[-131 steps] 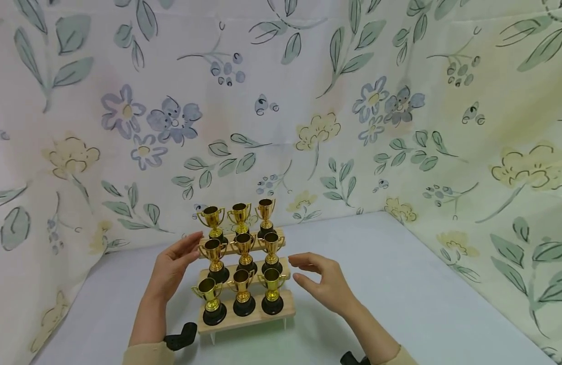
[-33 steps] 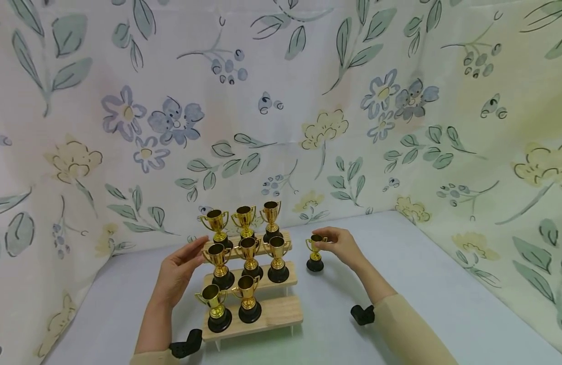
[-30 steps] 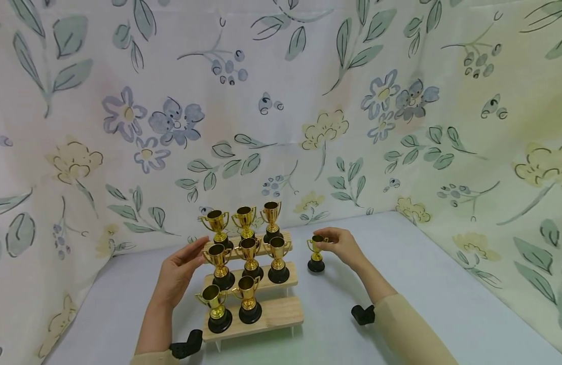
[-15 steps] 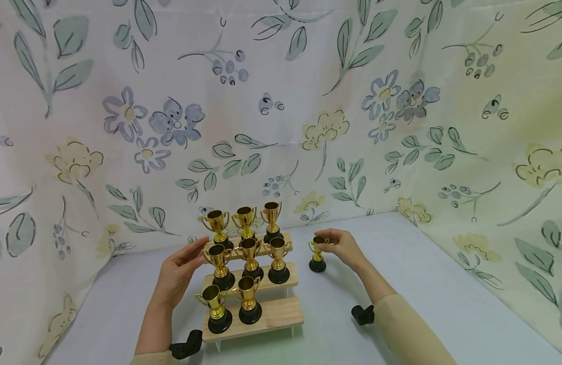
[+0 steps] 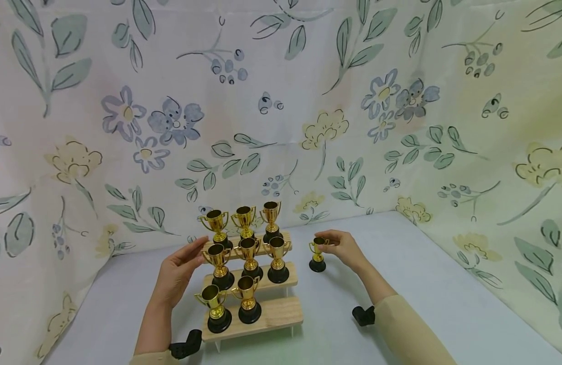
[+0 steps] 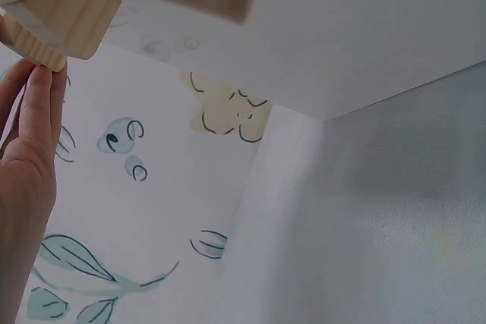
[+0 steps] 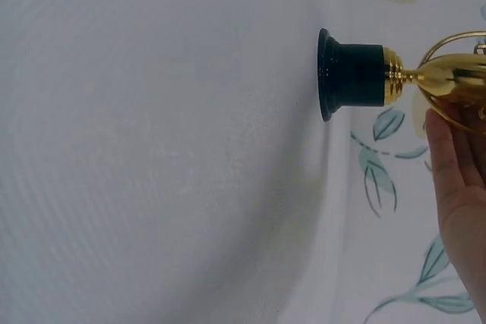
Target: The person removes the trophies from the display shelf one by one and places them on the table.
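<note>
My right hand (image 5: 346,248) holds a small gold trophy cup (image 5: 317,264) by its cup, to the right of the stand. It is upright, its black base (image 7: 353,73) at the tabletop; whether it touches cannot be told. A three-tier wooden stand (image 5: 281,313) carries several matching trophies: three on the back tier, three on the middle, and two on the front, at its left and middle. My left hand (image 5: 176,274) is at the stand's left side. In the left wrist view its nearly straight fingers (image 6: 38,108) touch the end of a wooden shelf (image 6: 45,55).
A white table (image 5: 335,324) lies under the stand. Floral cloth (image 5: 281,101) hangs behind and at both sides. Black wrist mounts (image 5: 187,344) are on both forearms; the left one is close to the stand's front left corner.
Since the earliest frame, my right hand has taken the trophy from the front tier's right end and carried it right and back. Over the last second it shifts slightly right; my left hand stays.
</note>
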Action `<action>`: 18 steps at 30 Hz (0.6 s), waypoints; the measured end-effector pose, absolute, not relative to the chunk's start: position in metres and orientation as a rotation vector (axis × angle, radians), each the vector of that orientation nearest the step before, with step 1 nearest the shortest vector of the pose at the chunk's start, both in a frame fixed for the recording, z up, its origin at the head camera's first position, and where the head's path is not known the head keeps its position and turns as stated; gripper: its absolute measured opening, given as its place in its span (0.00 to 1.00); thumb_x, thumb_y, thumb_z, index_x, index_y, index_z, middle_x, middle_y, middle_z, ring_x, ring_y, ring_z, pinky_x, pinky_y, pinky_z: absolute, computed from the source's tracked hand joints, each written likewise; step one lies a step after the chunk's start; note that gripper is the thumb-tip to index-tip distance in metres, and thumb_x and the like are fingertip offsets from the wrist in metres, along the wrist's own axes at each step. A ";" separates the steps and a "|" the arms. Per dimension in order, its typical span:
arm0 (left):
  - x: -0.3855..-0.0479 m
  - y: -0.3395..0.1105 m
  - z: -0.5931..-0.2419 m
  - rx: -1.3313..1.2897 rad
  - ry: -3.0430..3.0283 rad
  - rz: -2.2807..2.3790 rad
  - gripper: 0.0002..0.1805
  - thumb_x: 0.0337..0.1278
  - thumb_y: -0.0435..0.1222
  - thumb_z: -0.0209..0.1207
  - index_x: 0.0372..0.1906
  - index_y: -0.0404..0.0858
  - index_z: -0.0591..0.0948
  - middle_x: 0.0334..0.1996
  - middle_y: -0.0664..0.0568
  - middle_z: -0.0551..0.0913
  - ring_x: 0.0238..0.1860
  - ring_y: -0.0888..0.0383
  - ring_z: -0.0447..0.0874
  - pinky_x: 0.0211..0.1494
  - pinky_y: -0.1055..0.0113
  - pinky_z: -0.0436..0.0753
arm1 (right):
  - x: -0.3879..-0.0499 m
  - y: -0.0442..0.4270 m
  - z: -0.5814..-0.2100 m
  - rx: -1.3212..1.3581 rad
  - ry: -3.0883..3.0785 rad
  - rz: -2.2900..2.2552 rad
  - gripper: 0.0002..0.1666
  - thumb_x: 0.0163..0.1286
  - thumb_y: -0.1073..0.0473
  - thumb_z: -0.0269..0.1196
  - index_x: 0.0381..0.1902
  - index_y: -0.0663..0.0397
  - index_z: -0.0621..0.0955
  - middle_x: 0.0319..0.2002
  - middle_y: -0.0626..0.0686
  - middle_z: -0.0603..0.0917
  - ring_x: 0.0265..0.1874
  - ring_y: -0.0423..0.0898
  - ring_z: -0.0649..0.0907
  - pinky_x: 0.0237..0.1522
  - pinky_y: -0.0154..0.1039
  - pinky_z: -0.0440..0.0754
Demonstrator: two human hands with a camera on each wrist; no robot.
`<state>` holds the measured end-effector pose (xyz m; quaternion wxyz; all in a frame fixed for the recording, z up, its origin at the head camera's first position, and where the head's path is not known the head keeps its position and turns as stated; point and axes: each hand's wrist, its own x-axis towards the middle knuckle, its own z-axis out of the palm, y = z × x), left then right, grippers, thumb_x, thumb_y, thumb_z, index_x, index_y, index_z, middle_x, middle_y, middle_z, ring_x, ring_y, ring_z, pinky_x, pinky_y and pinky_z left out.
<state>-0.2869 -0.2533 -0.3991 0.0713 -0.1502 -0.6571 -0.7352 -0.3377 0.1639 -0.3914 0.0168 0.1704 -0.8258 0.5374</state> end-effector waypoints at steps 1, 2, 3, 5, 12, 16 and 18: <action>-0.287 -0.253 -0.399 -0.452 -1.977 -2.209 0.31 0.65 0.30 0.59 0.70 0.27 0.66 0.57 0.69 0.82 0.62 0.75 0.77 0.61 0.84 0.77 | -0.338 0.164 -0.392 0.527 -2.568 1.670 0.22 0.66 0.65 0.65 0.57 0.64 0.81 0.54 0.67 0.84 0.48 0.51 0.85 0.48 0.34 0.82; -0.287 -0.253 -0.399 -0.454 -1.978 -2.208 0.31 0.65 0.30 0.59 0.71 0.27 0.66 0.58 0.69 0.82 0.61 0.75 0.77 0.61 0.84 0.76 | -0.337 0.164 -0.392 0.525 -2.569 1.670 0.22 0.66 0.65 0.65 0.57 0.64 0.81 0.54 0.67 0.84 0.48 0.51 0.85 0.48 0.34 0.82; -0.287 -0.253 -0.399 -0.454 -1.979 -2.209 0.31 0.65 0.29 0.59 0.71 0.27 0.66 0.58 0.69 0.82 0.61 0.76 0.77 0.61 0.84 0.76 | -0.337 0.164 -0.392 0.522 -2.569 1.670 0.22 0.66 0.65 0.65 0.57 0.64 0.81 0.55 0.66 0.84 0.48 0.51 0.85 0.48 0.34 0.82; -0.287 -0.253 -0.399 -0.455 -1.975 -2.213 0.31 0.65 0.29 0.59 0.71 0.27 0.66 0.58 0.69 0.82 0.61 0.76 0.77 0.61 0.84 0.77 | -0.337 0.164 -0.392 0.518 -2.569 1.675 0.22 0.66 0.64 0.65 0.58 0.64 0.81 0.55 0.67 0.84 0.48 0.50 0.84 0.48 0.33 0.82; -0.286 -0.253 -0.398 -0.463 -1.955 -2.232 0.31 0.65 0.28 0.59 0.70 0.25 0.65 0.56 0.70 0.83 0.60 0.75 0.78 0.61 0.83 0.77 | -0.345 0.168 -0.402 0.512 -2.556 1.687 0.25 0.64 0.64 0.67 0.60 0.64 0.79 0.57 0.67 0.83 0.50 0.56 0.84 0.49 0.36 0.84; -0.285 -0.253 -0.397 -0.468 -1.963 -2.233 0.30 0.66 0.28 0.57 0.71 0.25 0.64 0.56 0.70 0.82 0.59 0.75 0.79 0.60 0.84 0.77 | -0.356 0.174 -0.415 0.485 -2.551 1.636 0.31 0.61 0.61 0.71 0.63 0.59 0.78 0.59 0.64 0.82 0.55 0.59 0.83 0.55 0.45 0.85; -0.285 -0.253 -0.397 -0.466 -1.968 -2.234 0.30 0.67 0.27 0.56 0.71 0.25 0.64 0.56 0.70 0.82 0.59 0.75 0.79 0.60 0.84 0.77 | -0.357 0.175 -0.416 0.477 -2.534 1.603 0.33 0.60 0.58 0.72 0.63 0.56 0.78 0.60 0.62 0.82 0.58 0.58 0.82 0.61 0.50 0.82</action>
